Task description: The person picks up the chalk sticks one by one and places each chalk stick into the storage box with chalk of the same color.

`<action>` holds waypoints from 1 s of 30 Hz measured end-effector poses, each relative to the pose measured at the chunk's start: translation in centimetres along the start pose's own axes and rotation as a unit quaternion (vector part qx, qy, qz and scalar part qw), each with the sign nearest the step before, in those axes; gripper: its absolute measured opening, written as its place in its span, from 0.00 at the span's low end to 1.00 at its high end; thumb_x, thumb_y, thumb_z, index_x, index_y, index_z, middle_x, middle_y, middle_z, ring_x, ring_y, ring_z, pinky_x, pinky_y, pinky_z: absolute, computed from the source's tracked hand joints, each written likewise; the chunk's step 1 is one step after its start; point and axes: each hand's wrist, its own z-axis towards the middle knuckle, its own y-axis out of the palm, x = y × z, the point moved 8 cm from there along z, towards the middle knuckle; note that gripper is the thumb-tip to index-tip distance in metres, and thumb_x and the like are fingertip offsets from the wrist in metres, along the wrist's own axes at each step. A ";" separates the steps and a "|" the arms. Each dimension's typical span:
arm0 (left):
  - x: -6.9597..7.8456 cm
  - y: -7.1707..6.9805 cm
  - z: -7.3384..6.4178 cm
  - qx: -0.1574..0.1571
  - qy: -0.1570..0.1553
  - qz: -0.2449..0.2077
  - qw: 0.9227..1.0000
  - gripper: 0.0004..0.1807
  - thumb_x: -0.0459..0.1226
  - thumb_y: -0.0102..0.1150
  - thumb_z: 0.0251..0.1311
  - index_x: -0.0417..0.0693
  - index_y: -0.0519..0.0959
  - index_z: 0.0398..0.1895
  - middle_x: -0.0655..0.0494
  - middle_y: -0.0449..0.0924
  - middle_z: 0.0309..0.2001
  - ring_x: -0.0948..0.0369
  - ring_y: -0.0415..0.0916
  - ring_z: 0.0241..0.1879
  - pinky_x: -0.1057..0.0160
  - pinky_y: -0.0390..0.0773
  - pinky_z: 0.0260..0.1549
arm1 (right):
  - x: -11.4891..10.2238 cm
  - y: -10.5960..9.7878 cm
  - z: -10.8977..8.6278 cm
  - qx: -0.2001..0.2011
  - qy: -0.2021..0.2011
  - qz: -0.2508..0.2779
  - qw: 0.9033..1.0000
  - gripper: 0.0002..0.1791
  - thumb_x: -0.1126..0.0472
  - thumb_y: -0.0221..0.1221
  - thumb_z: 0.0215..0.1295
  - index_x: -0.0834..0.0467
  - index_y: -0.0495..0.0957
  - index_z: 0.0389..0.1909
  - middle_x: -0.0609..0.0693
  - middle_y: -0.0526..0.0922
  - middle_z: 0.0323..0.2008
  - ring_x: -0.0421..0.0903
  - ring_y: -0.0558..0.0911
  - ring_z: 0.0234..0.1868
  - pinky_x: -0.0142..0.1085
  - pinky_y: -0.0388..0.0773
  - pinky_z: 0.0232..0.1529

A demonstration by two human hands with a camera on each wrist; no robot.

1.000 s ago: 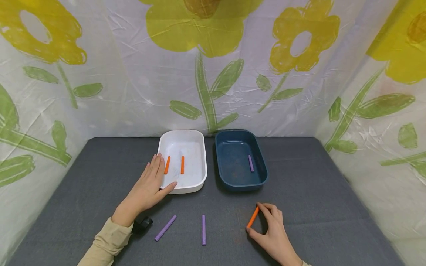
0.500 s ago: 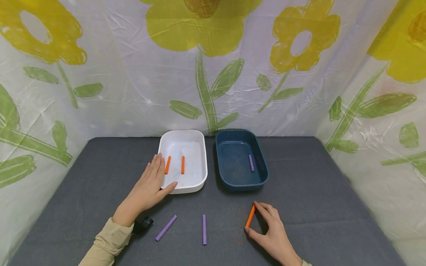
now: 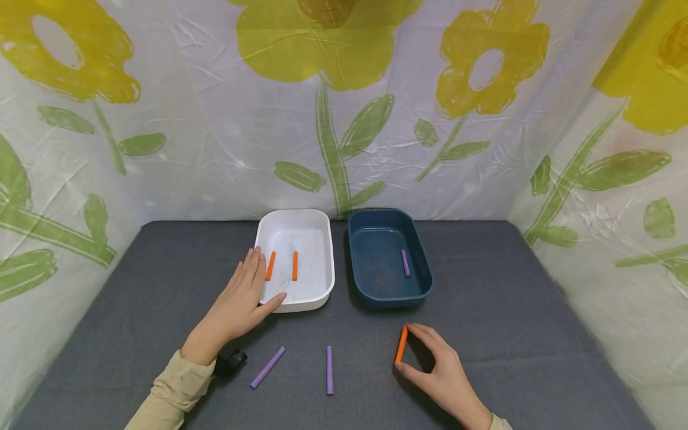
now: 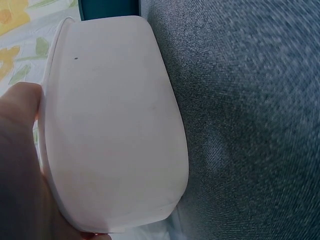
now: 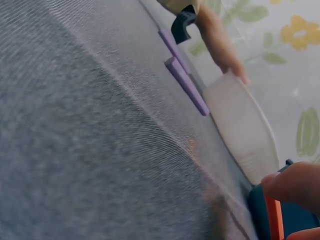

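My right hand (image 3: 442,373) pinches a slim orange chalk-like stick (image 3: 401,344) lengthwise, thumb at its near end and fingertip at the far end. It is close over the table, in front of the blue tray (image 3: 389,300). My left hand (image 3: 236,304) lies over the left rim of the white tray (image 3: 301,307), fingers straight and thumb across the near corner. Inside the white tray are two orange sticks (image 3: 294,266), one partly behind my fingers. A purple stick (image 3: 405,263) lies in the blue tray. The left wrist view is mostly the white tray's outer wall (image 4: 115,125).
Two more purple sticks lie on the dark grey cloth: a slanted purple stick (image 3: 267,368) near my left wrist, and a straight purple stick (image 3: 329,370) between my hands. The trays stand side by side at the back, before a flower-printed curtain (image 3: 215,149).
My right hand has slid slightly left with the orange stick, which has turned closer to pointing straight away from me. My left hand stays on the white tray.
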 end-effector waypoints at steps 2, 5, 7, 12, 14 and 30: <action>0.1 0.0 0.0 -0.002 -0.001 -0.003 1.000 0.53 0.61 0.45 0.70 0.27 0.39 0.76 0.35 0.28 0.78 0.44 0.26 0.77 0.44 0.39 0.73 | -0.3 -0.1 0.1 -0.001 -0.011 0.002 1.000 0.38 0.49 0.77 0.49 0.54 0.77 0.63 0.40 0.77 0.59 0.43 0.76 0.61 0.51 0.75 0.58; 0.1 0.0 -0.1 -0.004 -0.002 -0.006 1.000 0.53 0.61 0.45 0.70 0.27 0.39 0.76 0.35 0.28 0.78 0.44 0.27 0.77 0.44 0.38 0.73 | -0.9 -0.2 0.2 0.002 -0.036 -0.001 0.999 0.39 0.50 0.77 0.48 0.55 0.77 0.63 0.40 0.77 0.59 0.43 0.76 0.61 0.52 0.75 0.58; 0.1 0.0 -0.1 -0.003 -0.003 -0.007 1.000 0.53 0.61 0.45 0.70 0.27 0.39 0.76 0.36 0.28 0.78 0.44 0.27 0.77 0.45 0.38 0.73 | -1.4 -0.4 0.4 0.005 -0.054 -0.004 0.999 0.39 0.51 0.77 0.48 0.55 0.77 0.63 0.40 0.77 0.60 0.43 0.76 0.61 0.52 0.76 0.57; 0.0 0.1 -0.1 0.000 -0.001 -0.005 1.000 0.53 0.62 0.45 0.70 0.27 0.39 0.76 0.36 0.28 0.78 0.45 0.26 0.77 0.44 0.38 0.73 | -2.6 -0.8 0.8 0.010 -0.085 -0.002 0.996 0.40 0.54 0.78 0.48 0.53 0.76 0.64 0.41 0.76 0.61 0.42 0.75 0.62 0.51 0.76 0.57; 0.0 0.1 -0.1 0.002 0.000 -0.004 1.000 0.53 0.62 0.45 0.70 0.27 0.40 0.76 0.36 0.28 0.78 0.45 0.27 0.77 0.44 0.39 0.73 | -2.9 -0.9 1.0 0.008 -0.090 0.005 0.996 0.40 0.53 0.78 0.48 0.51 0.75 0.65 0.41 0.76 0.62 0.42 0.75 0.62 0.51 0.76 0.57; -0.1 0.0 0.0 0.002 0.000 0.004 1.000 0.54 0.62 0.44 0.70 0.27 0.40 0.76 0.35 0.29 0.78 0.44 0.27 0.77 0.42 0.41 0.73 | -5.4 -0.8 2.6 -0.021 -0.111 0.049 0.992 0.40 0.54 0.77 0.50 0.46 0.74 0.66 0.36 0.74 0.61 0.40 0.74 0.62 0.50 0.74 0.60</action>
